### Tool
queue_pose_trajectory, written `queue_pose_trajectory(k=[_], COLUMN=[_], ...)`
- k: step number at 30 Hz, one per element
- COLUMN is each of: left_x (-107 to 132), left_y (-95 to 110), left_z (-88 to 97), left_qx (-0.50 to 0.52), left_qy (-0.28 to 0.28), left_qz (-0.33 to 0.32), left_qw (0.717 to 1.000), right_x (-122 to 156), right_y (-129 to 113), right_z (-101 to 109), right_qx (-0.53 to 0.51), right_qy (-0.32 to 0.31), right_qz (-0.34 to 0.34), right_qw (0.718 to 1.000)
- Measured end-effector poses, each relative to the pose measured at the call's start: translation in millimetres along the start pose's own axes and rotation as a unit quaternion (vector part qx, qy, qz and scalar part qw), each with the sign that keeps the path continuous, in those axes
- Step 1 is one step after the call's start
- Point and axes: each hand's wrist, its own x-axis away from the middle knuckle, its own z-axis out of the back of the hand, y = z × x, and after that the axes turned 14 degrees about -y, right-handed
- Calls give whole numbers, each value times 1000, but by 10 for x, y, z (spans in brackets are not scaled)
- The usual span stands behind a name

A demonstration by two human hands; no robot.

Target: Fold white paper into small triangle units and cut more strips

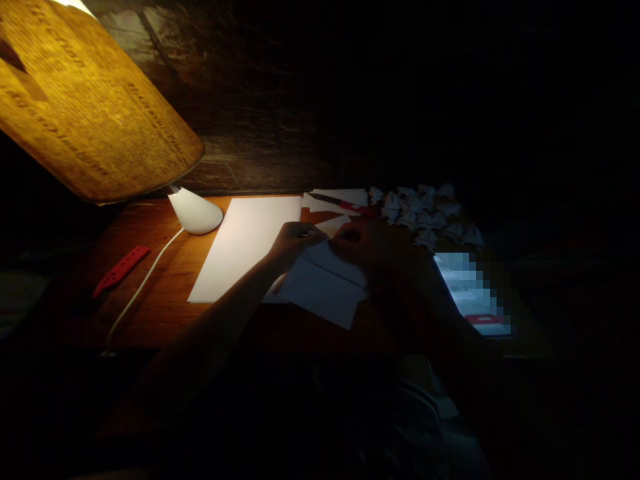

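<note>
Darkness swallows most of the room, and a lamp (197,212) with a smooth white base and a ribbed, amber shade (95,107) lights a rough, stone-like wall (235,153) behind it and a grained wooden desk (155,267) under it. Dark lettering runs slantwise over the shade, too blurred for me to read surely.

Well right of the lamp, a thin, flat folded sheet (325,283) is held between the person's two hands. Its broad part points toward the person, tilted, with a dark crease slanting across; the hands cover its far end, so I can't tell its long axis.

The left hand (295,240) is closed to a pinch on the far edge; the right hand (357,243), dimmer, has its fingers curled in on the same edge.

Just right of the lamp lies smooth white paper (250,247); beyond, a red-handled blade (345,203) points back toward the lamp. Farthest right are crumply, pointed paper shapes (417,210) and a glowing screen (463,293). Left of the lamp rests a red slotted strip (123,270).
</note>
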Motion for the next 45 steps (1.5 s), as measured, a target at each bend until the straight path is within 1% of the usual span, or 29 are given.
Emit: queue_pose_trajectory(k=[3,6,10,13,18,24,27,32,34,38,45], left_x=[-1,-5,-22,-29,-26,-40,-44,-44,-44,-39,-24], left_y=[38,58,27,-4,-1,3,2,26,31,20,21], left_z=[48,84,88,95,160,211,211,207,201,180,180], left_qx=[18,40,43,36,66,99,86,83,90,92,67], left_qy=[43,54,34,23,43,56,66,92,86,52,33], left_qz=[-2,4,1,12,8,-2,-5,-7,-18,-36,-45], left_qw=[999,998,998,999,997,994,994,992,992,994,996], right_x=[-7,-15,-17,-22,-46,-55,-62,-60,-58,-67,-73], right_y=[42,80,105,128,172,182,202,228,219,189,171], right_z=[5,2,-12,-10,65,168,165,132,130,135,92], right_qx=[21,25,27,11,-20,-29,-21,-54,-58,-35,-1], right_qy=[48,75,81,80,95,120,118,113,103,99,123], right_qz=[-17,-24,-13,-25,-41,-20,-13,13,11,0,30], right_qw=[998,997,996,996,994,992,993,992,993,994,992])
